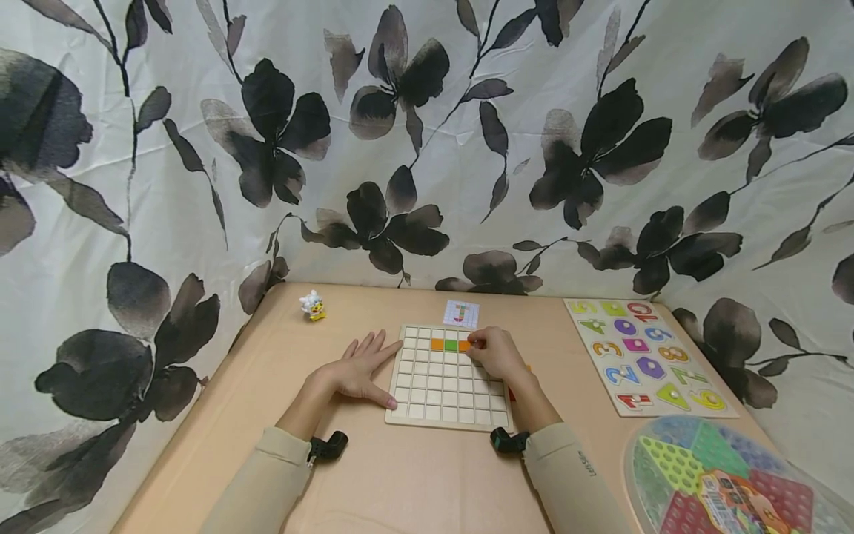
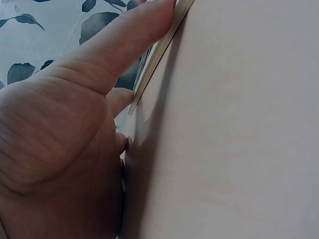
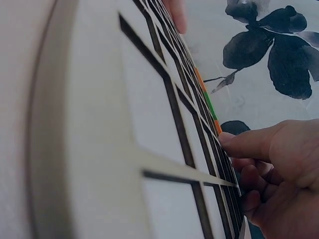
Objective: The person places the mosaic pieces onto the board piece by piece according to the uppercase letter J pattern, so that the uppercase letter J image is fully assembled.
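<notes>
A pale wooden grid board (image 1: 447,386) lies on the table. Orange (image 1: 437,345) and green (image 1: 451,345) square tiles sit side by side in a row near its far edge. At the right end of that row, my right hand (image 1: 497,354) pinches an orange tile (image 1: 464,346) with thumb and index finger, the other fingers curled under. Most of that tile is hidden by the fingertips. My left hand (image 1: 363,371) rests with fingers spread at the board's left side, its thumb (image 2: 149,27) against the edge. A small card (image 1: 461,314) with a coloured pattern lies just beyond the board.
A small white-and-yellow figurine (image 1: 312,305) stands at the far left. On the right lies a number and shape puzzle board (image 1: 620,371), with a round clear box (image 1: 640,452) of coloured pieces nearer me. Red (image 1: 511,395) and orange pieces show beside my right wrist.
</notes>
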